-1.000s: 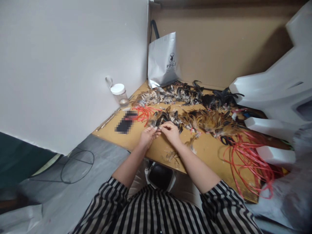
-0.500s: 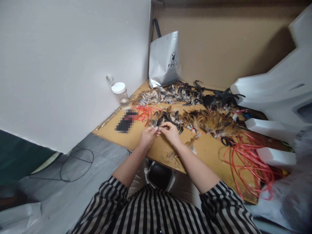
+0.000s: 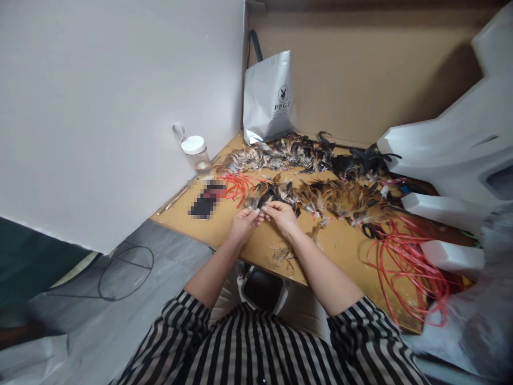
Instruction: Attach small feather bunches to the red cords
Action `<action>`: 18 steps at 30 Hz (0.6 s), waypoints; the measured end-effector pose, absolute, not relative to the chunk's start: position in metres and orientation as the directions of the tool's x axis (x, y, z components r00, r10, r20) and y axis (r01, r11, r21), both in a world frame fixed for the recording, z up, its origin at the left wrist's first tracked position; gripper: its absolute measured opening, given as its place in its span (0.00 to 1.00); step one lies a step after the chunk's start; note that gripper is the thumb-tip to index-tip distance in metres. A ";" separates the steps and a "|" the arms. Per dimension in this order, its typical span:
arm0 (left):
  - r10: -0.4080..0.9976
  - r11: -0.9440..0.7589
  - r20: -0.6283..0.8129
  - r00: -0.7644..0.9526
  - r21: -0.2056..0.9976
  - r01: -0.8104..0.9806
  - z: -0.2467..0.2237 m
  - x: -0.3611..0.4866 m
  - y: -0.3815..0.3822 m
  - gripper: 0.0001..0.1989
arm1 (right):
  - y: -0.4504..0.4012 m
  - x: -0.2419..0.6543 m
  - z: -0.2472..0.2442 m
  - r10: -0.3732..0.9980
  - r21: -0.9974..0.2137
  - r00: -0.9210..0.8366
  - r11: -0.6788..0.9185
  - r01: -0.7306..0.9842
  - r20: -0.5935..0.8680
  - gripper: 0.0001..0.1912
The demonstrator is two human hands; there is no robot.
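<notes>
My left hand (image 3: 242, 225) is closed, its thumb and fingertips pinching a small bunch of brown and black feathers (image 3: 253, 199) by the lower ends. Fingertip to fingertip with it, my right hand (image 3: 282, 218) pinches at the same quill ends; the exact point of its grip is too small to see. Just beyond the hands lies a row of brown and black feather bunches (image 3: 348, 200), some tied with red strip. Farther back runs a second row of speckled feathers (image 3: 276, 156). Loose feather scraps (image 3: 281, 258) lie below my right wrist.
Red plastic strips (image 3: 238, 187) lie left of the feathers, beside a pixelated dark object (image 3: 206, 200). A lidded jar (image 3: 197, 155) and a silver bag (image 3: 266, 99) stand at the back. On the right are scissors (image 3: 372, 231), more red strips (image 3: 412, 272) and white foam pieces (image 3: 452, 255).
Both hands stay in nearly the same place. The right fingers shift slightly at the quill ends, and the whole view moves a little.
</notes>
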State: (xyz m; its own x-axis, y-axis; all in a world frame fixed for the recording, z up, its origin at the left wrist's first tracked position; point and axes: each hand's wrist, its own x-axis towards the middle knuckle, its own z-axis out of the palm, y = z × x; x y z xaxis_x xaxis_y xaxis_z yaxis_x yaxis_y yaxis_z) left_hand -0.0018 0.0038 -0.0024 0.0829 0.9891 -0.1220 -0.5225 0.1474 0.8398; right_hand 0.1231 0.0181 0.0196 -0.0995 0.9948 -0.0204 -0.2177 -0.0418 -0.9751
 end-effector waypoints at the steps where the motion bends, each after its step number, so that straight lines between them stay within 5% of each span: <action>1: 0.988 0.154 -0.127 0.087 0.839 -0.522 -0.002 -0.002 0.004 0.11 | 0.018 0.123 0.019 0.995 -0.977 -0.094 -0.031 -0.213 -0.011 0.13; 18: 0.982 0.184 -0.136 0.128 0.827 -0.531 -0.002 -0.003 0.003 0.13 | 0.018 0.121 0.017 0.997 -0.991 -0.062 0.040 -0.130 0.048 0.11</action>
State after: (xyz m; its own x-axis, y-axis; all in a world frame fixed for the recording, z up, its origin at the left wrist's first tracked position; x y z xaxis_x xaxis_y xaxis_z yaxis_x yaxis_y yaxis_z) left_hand -0.0033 0.0028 -0.0015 0.1283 0.9824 -0.1358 -0.5313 0.1837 0.8270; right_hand 0.1212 0.0178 0.0166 -0.0622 0.9969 0.0480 -0.1300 0.0396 -0.9907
